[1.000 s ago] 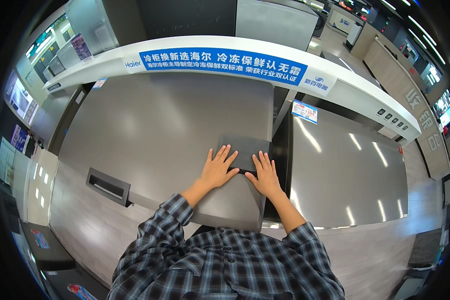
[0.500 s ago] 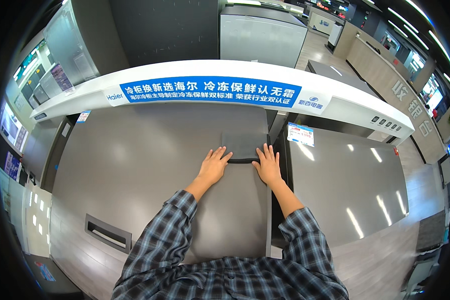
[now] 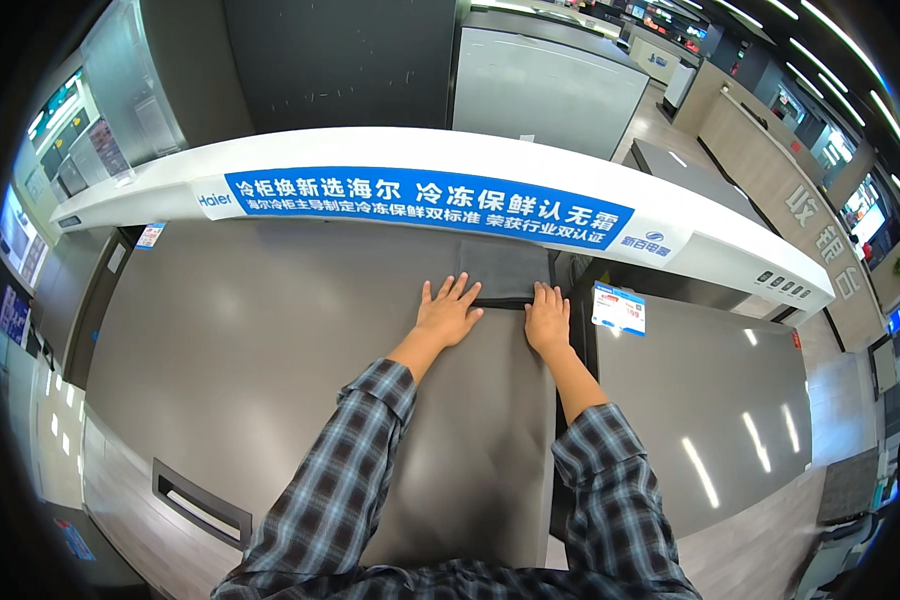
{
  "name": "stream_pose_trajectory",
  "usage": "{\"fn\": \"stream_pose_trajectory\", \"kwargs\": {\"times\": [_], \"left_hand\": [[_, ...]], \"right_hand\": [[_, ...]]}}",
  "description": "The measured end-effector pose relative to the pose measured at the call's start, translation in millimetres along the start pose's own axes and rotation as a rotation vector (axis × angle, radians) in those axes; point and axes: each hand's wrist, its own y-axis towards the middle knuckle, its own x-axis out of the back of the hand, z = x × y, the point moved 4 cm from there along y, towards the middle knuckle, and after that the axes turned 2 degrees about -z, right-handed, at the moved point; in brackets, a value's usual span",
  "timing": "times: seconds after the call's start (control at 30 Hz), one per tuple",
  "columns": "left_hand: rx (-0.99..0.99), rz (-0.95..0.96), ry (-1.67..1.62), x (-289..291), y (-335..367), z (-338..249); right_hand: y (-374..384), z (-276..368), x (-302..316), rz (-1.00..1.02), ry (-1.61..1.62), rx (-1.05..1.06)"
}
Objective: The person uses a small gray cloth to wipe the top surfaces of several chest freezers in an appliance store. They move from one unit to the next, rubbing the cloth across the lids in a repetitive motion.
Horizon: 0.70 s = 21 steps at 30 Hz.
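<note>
A dark grey folded cloth (image 3: 505,272) lies flat on the grey lid of a chest freezer (image 3: 270,340), close to the lid's far right corner. Just short of the cloth's near left corner, my left hand (image 3: 448,314) rests palm down with its fingers spread, the fingertips at the edge of the cloth. At the near right corner, my right hand (image 3: 548,318) lies flat with fingers stretched forward against the cloth. Neither hand grasps it. The far edge of the cloth reaches the white bar (image 3: 420,147).
The white bar with a blue banner (image 3: 420,205) arches across behind the lid. To the right, past a dark gap, stands a second grey freezer (image 3: 710,390) with a price card (image 3: 619,309). A recessed handle (image 3: 202,505) sits at the lid's front left.
Both hands and the cloth have moved away from me, closer to the white bar. My left hand's fingers have spread wider. The whole view has shifted slightly.
</note>
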Motion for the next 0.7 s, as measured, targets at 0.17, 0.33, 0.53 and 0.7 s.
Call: {"fn": "stream_pose_trajectory", "kwargs": {"times": [0.17,0.33,0.53,0.7], "left_hand": [[0.001,0.018,0.019,2,25,14],[-0.016,0.029,0.020,6,38,21],[-0.029,-0.008,0.036,9,36,32],[0.017,-0.023,0.055,13,30,57]], "right_hand": [[21,1,-2,0.114,-0.067,0.011],[37,2,-5,0.134,0.003,0.006],[40,14,-12,0.100,0.098,-0.016],[38,45,-14,0.087,0.129,0.007]]}}
